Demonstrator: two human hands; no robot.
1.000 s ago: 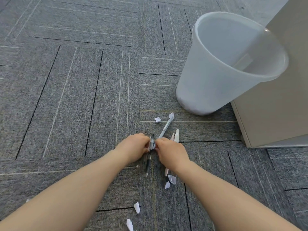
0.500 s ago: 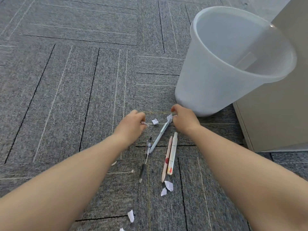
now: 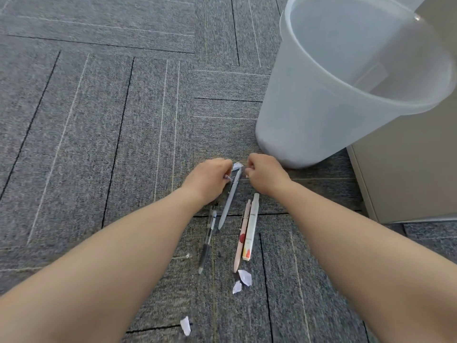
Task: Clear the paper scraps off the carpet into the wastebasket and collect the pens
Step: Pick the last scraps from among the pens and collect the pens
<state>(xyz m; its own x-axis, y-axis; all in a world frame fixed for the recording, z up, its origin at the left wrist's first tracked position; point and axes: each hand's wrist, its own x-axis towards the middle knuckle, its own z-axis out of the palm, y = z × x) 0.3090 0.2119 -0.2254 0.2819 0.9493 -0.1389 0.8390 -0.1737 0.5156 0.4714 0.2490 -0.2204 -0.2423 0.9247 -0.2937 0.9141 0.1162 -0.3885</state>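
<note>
White scrap (image 3: 237,166) by wastebasket (image 3: 296,134) foot; both hands now converged there, up from pen cluster. Left hand (image 3: 210,180) fingers curled, pinching small scrap. Right hand (image 3: 265,175) fingers closed, contents unclear. Four pens (image 3: 251,233) untouched on carpet (image 3: 99,120); scraps first.

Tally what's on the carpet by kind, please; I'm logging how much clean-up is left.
Pens: 4 (black, grey, pink, white)
Paper scraps: at least 5 ()
Wastebasket: 1
Total: 10
</note>
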